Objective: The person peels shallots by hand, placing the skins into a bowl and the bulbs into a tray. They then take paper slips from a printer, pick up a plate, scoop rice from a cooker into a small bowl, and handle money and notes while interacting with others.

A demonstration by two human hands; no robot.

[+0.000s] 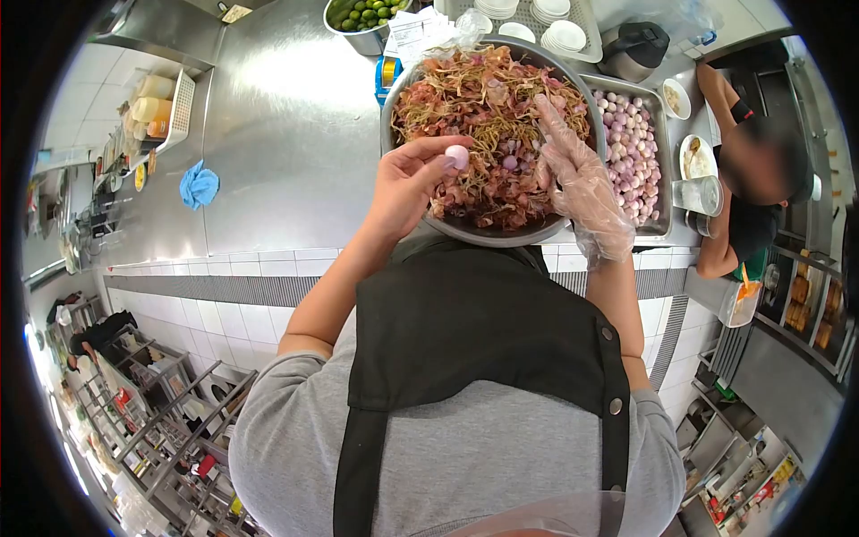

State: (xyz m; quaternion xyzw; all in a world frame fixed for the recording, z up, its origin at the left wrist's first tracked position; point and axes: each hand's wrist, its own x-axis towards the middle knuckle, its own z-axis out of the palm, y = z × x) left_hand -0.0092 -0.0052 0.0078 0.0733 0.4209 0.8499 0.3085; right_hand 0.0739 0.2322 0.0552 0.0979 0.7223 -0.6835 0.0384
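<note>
My bare left hand [407, 183] pinches a peeled shallot [457, 157] between thumb and fingers, over the near left part of a big round metal bowl [388, 125]. Dry reddish-brown shallot skins and stringy roots [488, 98] fill the bowl, with a few purple shallots showing among them. Above the bowl's right side is my right hand [582, 179], in a clear plastic glove, its fingers stretched out and no object visible in them. Immediately right of the bowl, a rectangular metal tray [664, 152] holds many peeled shallots [631, 157].
Behind the bowl stand a pot of green limes [362, 16] and a rack of white dishes [564, 36]. A blue cloth [199, 185] lies on the steel counter [268, 134] at left. Another person [752, 170] is at the right, near small bowls and a clear container [698, 195].
</note>
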